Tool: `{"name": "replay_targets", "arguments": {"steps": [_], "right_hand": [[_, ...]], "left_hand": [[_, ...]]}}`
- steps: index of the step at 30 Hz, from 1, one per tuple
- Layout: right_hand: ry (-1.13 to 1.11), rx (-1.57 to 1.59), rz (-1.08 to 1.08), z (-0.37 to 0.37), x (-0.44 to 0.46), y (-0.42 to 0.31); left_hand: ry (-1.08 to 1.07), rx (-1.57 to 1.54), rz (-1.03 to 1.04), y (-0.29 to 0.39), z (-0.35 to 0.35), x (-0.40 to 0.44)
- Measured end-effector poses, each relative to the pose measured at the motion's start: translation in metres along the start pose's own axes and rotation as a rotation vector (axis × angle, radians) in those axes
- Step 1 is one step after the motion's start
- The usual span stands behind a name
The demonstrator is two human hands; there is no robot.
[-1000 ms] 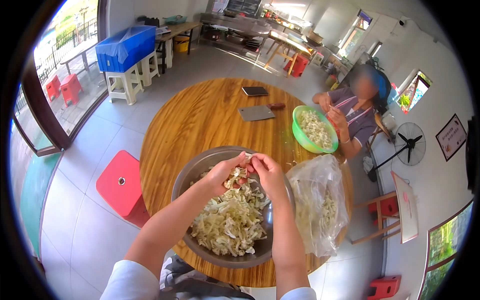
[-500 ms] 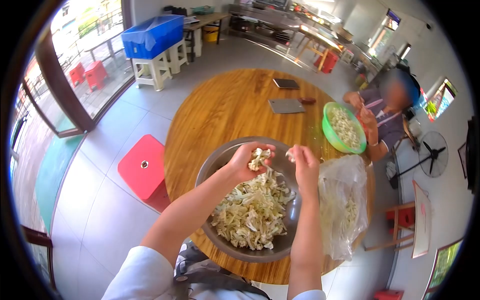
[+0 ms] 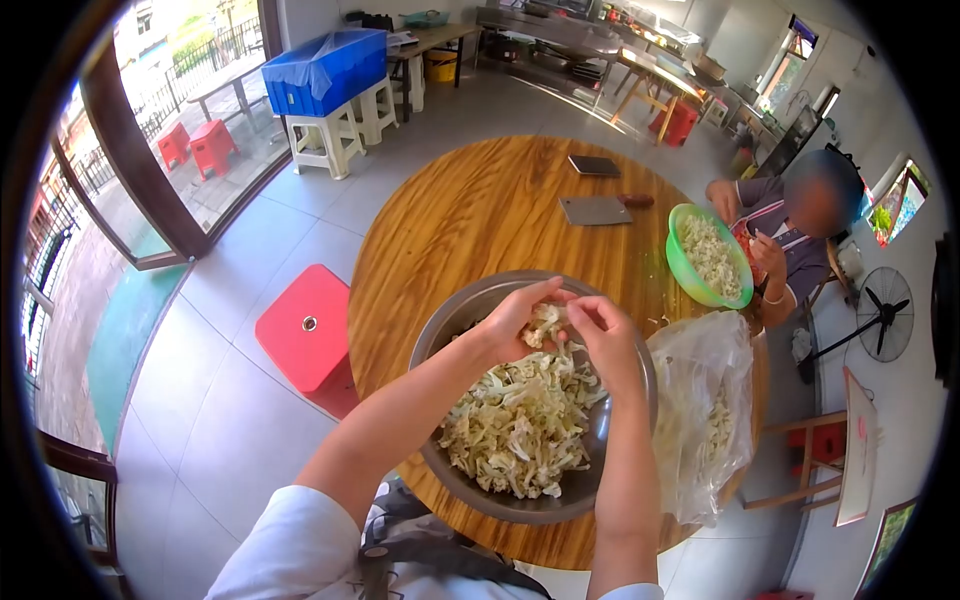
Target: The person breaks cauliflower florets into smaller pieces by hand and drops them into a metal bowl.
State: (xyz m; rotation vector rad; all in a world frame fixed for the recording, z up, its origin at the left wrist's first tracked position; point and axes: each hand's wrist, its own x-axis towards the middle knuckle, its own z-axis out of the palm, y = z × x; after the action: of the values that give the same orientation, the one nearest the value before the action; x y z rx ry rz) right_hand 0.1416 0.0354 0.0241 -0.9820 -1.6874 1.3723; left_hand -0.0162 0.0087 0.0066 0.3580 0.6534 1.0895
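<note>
A piece of cauliflower [image 3: 543, 326] rests in my left hand [image 3: 510, 322], its fingers curled round it above the bowl. My right hand [image 3: 612, 345] meets it from the right, thumb and fingers closed in a pinch at the cauliflower's edge; the fingertips partly hide what they grip. Below both hands, a wide steel bowl [image 3: 432, 362] holds a heap of broken cauliflower florets [image 3: 515, 430]. To the right of the bowl lies a clear plastic bag [image 3: 700, 400] with more pale pieces inside.
The bowl stands on a round wooden table [image 3: 440, 220]. Farther back lie a cleaver [image 3: 594, 211] and a dark flat object [image 3: 594, 166]. A person [image 3: 790, 215] sits at the right behind a green basin [image 3: 683, 265] of florets. A red stool [image 3: 305, 330] stands at the left.
My right hand has moved left from apart to the cauliflower in my left hand. The whole view has shifted slightly, and the other person's hands have moved apart.
</note>
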Motion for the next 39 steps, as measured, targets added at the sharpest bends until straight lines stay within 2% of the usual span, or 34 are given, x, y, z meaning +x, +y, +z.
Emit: {"name": "replay_targets", "arguments": {"steps": [5,8,10,13,15,18,21,24,27,31,34,39], "right_hand": [[0.113,0.104,-0.042,-0.002,0.005,0.011],[0.143,0.136,-0.038,0.001,0.004,0.006],[0.166,0.139,-0.012,0.001,0.002,0.000],[0.210,-0.049,-0.132,0.004,-0.001,-0.004],[0.211,-0.054,-0.152,0.007,0.003,0.008],[0.127,-0.045,-0.089,0.008,0.000,0.004],[0.034,-0.056,-0.115,0.015,-0.004,-0.003],[0.068,-0.046,-0.128,0.012,0.000,0.008],[0.193,-0.065,-0.154,0.006,0.004,0.013],[0.312,0.161,-0.134,0.007,0.004,0.004],[0.193,0.102,-0.034,0.002,-0.001,-0.003],[0.241,0.101,-0.051,0.004,0.001,0.000]], "left_hand": [[-0.106,-0.047,-0.054,0.002,-0.001,-0.002],[0.046,-0.058,-0.041,0.002,0.011,-0.007],[0.050,-0.083,-0.052,0.005,0.018,-0.011],[-0.017,-0.057,-0.035,0.003,0.012,-0.008],[-0.062,0.001,0.011,-0.003,0.002,-0.002],[0.065,0.107,0.064,-0.008,-0.002,0.003],[0.082,0.097,0.086,-0.005,-0.001,0.001],[0.092,0.098,0.103,-0.003,0.006,-0.003],[0.194,0.068,0.110,-0.002,0.007,-0.004],[0.216,-0.064,0.091,-0.002,0.004,0.000],[0.235,-0.108,0.107,-0.002,0.001,0.002],[0.272,-0.148,0.151,-0.001,0.000,0.003]]}}
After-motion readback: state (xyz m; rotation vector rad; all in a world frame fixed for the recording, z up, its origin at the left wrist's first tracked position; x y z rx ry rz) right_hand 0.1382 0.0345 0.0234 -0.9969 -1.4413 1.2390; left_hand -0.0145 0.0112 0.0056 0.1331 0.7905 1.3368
